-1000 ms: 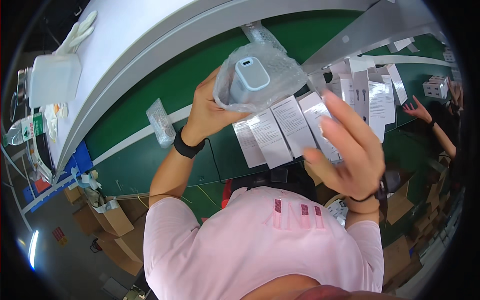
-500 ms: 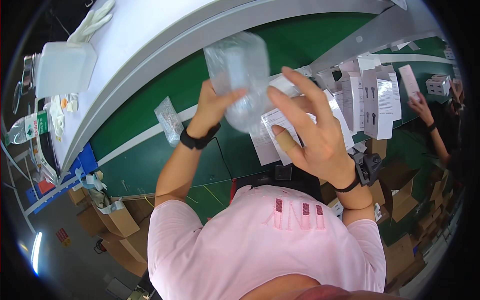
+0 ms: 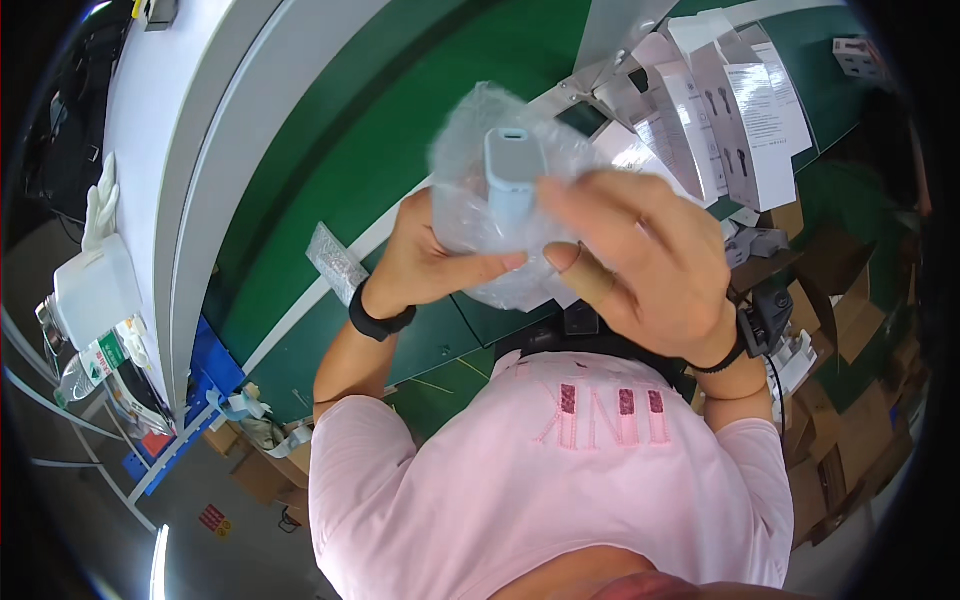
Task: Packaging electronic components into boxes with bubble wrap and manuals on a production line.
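Observation:
A light blue rounded device (image 3: 515, 165) with a small slot in its end pokes out of a clear, crinkled plastic bag (image 3: 465, 215). My left hand (image 3: 425, 260) grips the bag's lower left side, its thumb pressed across the front. Close by on the right is my right hand (image 3: 650, 260), its fingers blurred by motion at the device's side and a tan wrap round its thumb. Whether those fingers touch the device, I cannot tell.
Flat on the green table (image 3: 300, 200) lies a small bubble-wrap packet (image 3: 335, 262). White printed boxes (image 3: 755, 130) stand at the right. A white shelf (image 3: 180, 130) curves along the left, with a plastic container (image 3: 97, 290) and a bottle (image 3: 95, 365). Cardboard boxes (image 3: 860, 300) sit at the lower right.
The view has swung, shifting the table and boxes. The bag has turned so that the blue device shows at its opening. My right hand has closed in on it from the right.

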Demonstrator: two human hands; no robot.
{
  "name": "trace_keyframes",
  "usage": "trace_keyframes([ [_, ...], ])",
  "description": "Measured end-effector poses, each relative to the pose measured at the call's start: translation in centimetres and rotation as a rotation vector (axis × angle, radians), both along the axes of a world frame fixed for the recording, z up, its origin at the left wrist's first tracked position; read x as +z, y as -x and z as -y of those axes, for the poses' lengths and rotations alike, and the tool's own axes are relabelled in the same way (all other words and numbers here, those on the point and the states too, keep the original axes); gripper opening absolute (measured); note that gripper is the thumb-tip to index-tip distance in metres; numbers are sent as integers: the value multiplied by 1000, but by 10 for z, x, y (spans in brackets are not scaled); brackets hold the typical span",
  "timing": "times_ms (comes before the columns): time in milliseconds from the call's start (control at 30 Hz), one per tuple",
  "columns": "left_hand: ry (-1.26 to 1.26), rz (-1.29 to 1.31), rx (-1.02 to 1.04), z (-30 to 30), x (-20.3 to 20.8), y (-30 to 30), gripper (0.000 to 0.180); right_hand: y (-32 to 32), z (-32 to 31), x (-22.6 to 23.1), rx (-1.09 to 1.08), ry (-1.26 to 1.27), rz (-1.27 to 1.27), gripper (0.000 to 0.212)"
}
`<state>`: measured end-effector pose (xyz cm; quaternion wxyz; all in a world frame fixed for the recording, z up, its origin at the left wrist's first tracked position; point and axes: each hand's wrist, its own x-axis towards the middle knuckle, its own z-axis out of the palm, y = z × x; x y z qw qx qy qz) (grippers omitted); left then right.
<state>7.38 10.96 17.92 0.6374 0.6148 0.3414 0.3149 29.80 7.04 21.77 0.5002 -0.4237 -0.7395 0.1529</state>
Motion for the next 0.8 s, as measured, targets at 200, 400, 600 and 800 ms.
trace_keyframes([
  [200,130,46,27,33,5,2,36,16,30,15,110,80,97,39],
  [400,322,150,68,66,22,22,39,29,26,3,102,116,-189,70],
  [600,324,170,-115,117,-6,19,45,32,65,-43,594,1268,-832,108],
  [800,361,-342,320,113,-73,73,46,-19,82,-86,59,1248,-1111,50],
])
